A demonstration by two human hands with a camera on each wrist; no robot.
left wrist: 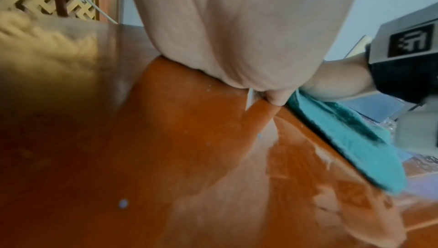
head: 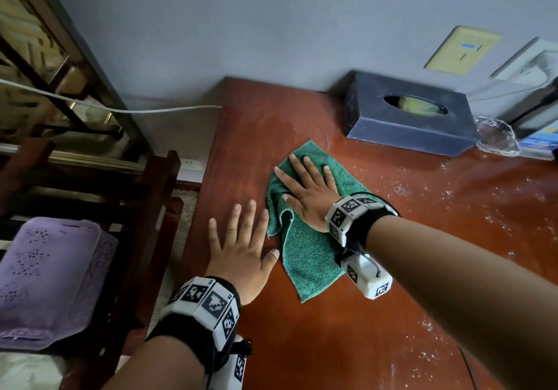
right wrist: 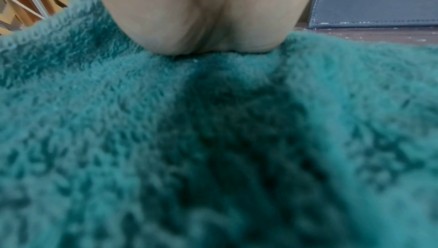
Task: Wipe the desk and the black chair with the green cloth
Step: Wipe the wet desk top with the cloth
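Observation:
The green cloth [head: 305, 244] lies crumpled on the red-brown wooden desk [head: 347, 329], near its left side. My right hand [head: 308, 190] presses flat on the cloth with straight, spread fingers. In the right wrist view the palm [right wrist: 201, 18] sits on the cloth [right wrist: 213, 139], which fills the frame. My left hand [head: 241, 247] rests flat on the bare desk just left of the cloth, fingers spread. The left wrist view shows that palm [left wrist: 237, 36] on the desk [left wrist: 166, 158], with the cloth [left wrist: 355, 139] to its right. White dust specks cover the desk's right part. No black chair is in view.
A dark blue tissue box [head: 407, 117] stands at the back of the desk by the grey wall. A clear glass dish [head: 496, 135] and other items sit at the far right. Left of the desk stand dark wooden furniture [head: 145, 208] and a purple basket [head: 45, 278].

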